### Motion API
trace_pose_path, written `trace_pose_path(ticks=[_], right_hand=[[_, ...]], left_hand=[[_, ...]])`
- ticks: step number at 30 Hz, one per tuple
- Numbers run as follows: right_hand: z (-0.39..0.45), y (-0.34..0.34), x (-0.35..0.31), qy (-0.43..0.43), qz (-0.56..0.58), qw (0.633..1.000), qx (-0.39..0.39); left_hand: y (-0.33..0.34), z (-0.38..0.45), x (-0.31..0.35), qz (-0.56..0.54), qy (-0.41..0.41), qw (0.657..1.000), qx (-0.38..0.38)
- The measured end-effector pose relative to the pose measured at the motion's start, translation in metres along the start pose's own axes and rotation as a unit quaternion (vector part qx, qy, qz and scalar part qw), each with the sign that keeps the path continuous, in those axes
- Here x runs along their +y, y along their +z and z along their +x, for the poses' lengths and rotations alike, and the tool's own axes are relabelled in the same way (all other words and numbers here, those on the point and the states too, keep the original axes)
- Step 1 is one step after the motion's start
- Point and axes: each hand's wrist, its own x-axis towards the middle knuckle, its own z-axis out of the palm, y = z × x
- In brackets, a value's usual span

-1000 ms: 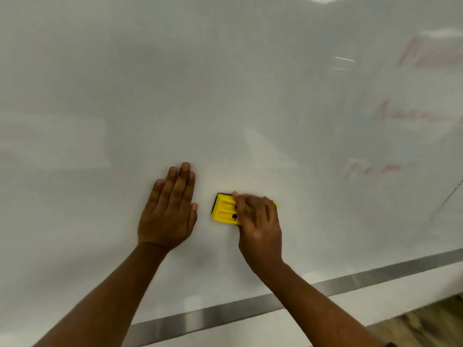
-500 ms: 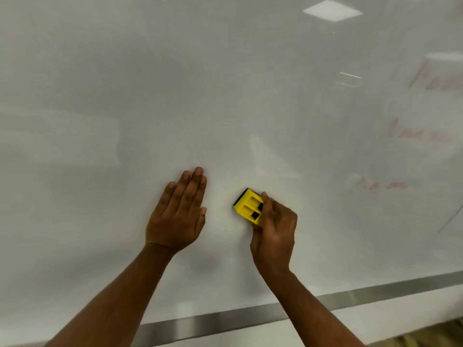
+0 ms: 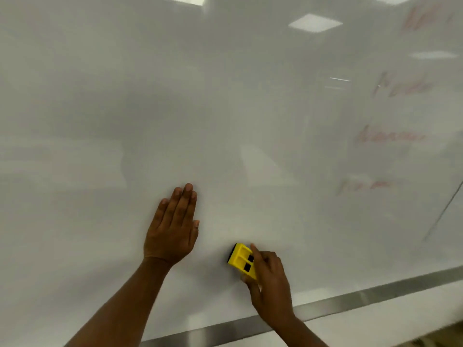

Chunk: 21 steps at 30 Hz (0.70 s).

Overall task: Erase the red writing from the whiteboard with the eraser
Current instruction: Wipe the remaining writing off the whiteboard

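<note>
A large whiteboard [image 3: 175,96] fills the view. Faint, blurred red writing [image 3: 390,136] runs in several lines down its right side. My right hand [image 3: 269,279] grips a yellow eraser [image 3: 241,260] with a black pad and presses it against the board low down, near the bottom edge. My left hand [image 3: 172,226] lies flat on the board, fingers together and pointing up, a little left of and above the eraser. It holds nothing.
A metal strip [image 3: 350,299] runs along the board's bottom edge, rising to the right. Ceiling lights [image 3: 314,22] reflect in the glossy surface. A thin dark line [image 3: 443,209] crosses the board at the far right.
My right hand has tilted the eraser and slid it down the board toward the bottom strip. My left hand has stayed flat in place. The view has lifted, and more red writing shows.
</note>
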Motion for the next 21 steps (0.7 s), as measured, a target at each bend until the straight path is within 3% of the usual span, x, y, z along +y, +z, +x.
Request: trace_pose_path(ticks=[3,7,12,16,21], right_hand=[[0.006,-0.011,0.008,0.139,0.125,0.982,0.033],[0.017,-0.025,0.019,0.264,0.281,0.920,0.068],[0.040,-0.060,0.015,0.183,0.300,0.932,0.087],[0.066,-0.096,0.022,0.124,0.295,0.935,0.157],[0.099,-0.135,0.050,0.058,0.239,0.946,0.211]], left_hand=[[-0.007,0.000,0.001,-0.009,0.001,1.000,-0.027],[-0.023,0.005,0.002,-0.003,0.002,0.997,-0.081],[-0.044,0.010,0.018,0.003,-0.034,0.992,-0.120],[-0.049,0.039,0.038,0.023,-0.025,0.993,-0.111],[-0.033,0.108,0.110,0.014,-0.039,0.994,-0.101]])
